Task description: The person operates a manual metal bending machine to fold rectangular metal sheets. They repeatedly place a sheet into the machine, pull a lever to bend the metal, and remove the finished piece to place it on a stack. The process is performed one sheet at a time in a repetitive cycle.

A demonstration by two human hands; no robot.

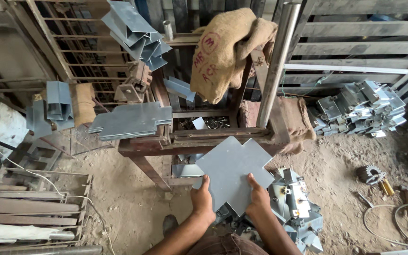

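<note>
Both hands, left hand (pixel 203 200) and right hand (pixel 259 200), fingers clamped on near edge of flat grey cross-shaped metal sheet (pixel 231 173), smooth, matte, at 6 o'clock before rusty steel press frame (pixel 199 139). Stacked matching blanks (pixel 131 121) at 10 o'clock; burlap sack (pixel 225 49) at 12.

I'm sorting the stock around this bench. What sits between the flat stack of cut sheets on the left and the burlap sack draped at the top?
In the head view, between the stack of flat sheets and the burlap sack lies one loose grey sheet piece, leaning on the rusty frame.

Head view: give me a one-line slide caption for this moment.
Both hands, left hand and right hand, hold a flat cross-shaped metal sheet before a rusty bending stand, folded metal boxes piled beside.
</note>
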